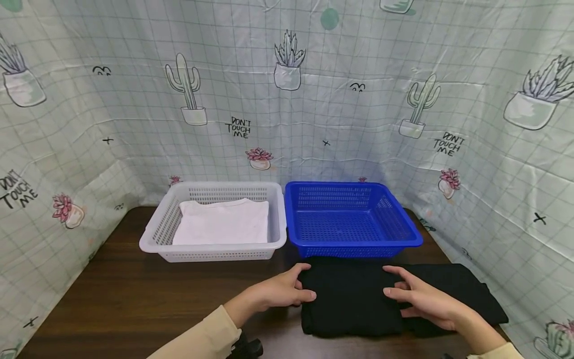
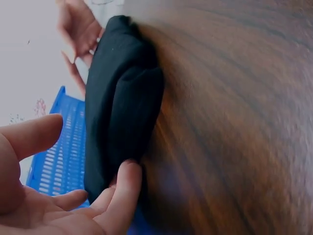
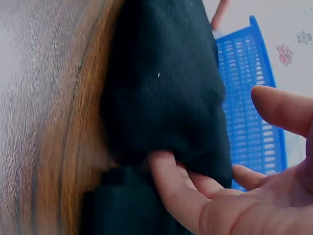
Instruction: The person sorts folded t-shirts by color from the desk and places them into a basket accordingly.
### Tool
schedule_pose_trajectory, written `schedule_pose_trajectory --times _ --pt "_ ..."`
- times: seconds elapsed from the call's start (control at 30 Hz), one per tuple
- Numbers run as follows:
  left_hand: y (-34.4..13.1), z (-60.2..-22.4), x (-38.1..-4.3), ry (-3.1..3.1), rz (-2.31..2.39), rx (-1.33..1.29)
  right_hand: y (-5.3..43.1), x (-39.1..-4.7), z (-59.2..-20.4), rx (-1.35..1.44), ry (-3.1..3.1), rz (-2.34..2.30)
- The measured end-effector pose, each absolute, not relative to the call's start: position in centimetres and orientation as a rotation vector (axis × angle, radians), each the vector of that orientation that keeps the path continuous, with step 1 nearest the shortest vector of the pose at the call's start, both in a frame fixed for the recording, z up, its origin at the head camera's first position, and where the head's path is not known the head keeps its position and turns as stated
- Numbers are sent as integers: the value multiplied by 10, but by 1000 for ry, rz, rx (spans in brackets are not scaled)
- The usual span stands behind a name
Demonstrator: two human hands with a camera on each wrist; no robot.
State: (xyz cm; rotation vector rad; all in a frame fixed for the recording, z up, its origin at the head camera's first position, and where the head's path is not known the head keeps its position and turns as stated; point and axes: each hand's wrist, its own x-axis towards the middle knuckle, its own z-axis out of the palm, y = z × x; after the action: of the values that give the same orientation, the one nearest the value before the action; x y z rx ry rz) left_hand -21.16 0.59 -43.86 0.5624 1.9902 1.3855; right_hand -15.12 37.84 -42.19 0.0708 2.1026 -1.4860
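A folded black garment (image 1: 352, 299) lies on the dark wooden table in front of the blue basket. My left hand (image 1: 287, 289) is at its left side. In the left wrist view, the left fingertips (image 2: 128, 171) touch the fold's edge, while the thumb stands apart from the cloth. At the opposite side is my right hand (image 1: 423, 299). The right wrist view shows its fingers (image 3: 164, 169) tucked at the lower edge of the fold, with the thumb raised clear. A second black folded piece (image 1: 462, 289) lies to the right, partly hidden by the right hand.
Behind the garment stands a blue perforated basket (image 1: 354, 244) with nothing inside. Left of it, a white perforated basket (image 1: 219, 253) holds a folded white garment (image 1: 224, 222). A cactus-print curtain (image 1: 314, 114) hangs around the back and sides of the table (image 1: 134, 299).
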Motion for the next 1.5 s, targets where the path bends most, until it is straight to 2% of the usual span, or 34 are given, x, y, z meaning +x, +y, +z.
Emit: schedule_pose_trajectory --times 0.37,0.7,1.13,1.3,1.5 --pt "16 -436 -203 2087 1372 594 359 -155 -435 -13 2049 -1627" --pt "19 -449 -203 2082 1552 514 332 -151 -449 65 1966 -1826" --pt "18 -458 -206 1921 1663 452 325 -152 -461 -5 2049 -1817" --pt "17 -447 -200 1927 1629 529 329 -146 -450 -63 2068 -1790" --pt "17 -418 -191 1953 1610 603 340 -138 -414 -154 2140 -1745"
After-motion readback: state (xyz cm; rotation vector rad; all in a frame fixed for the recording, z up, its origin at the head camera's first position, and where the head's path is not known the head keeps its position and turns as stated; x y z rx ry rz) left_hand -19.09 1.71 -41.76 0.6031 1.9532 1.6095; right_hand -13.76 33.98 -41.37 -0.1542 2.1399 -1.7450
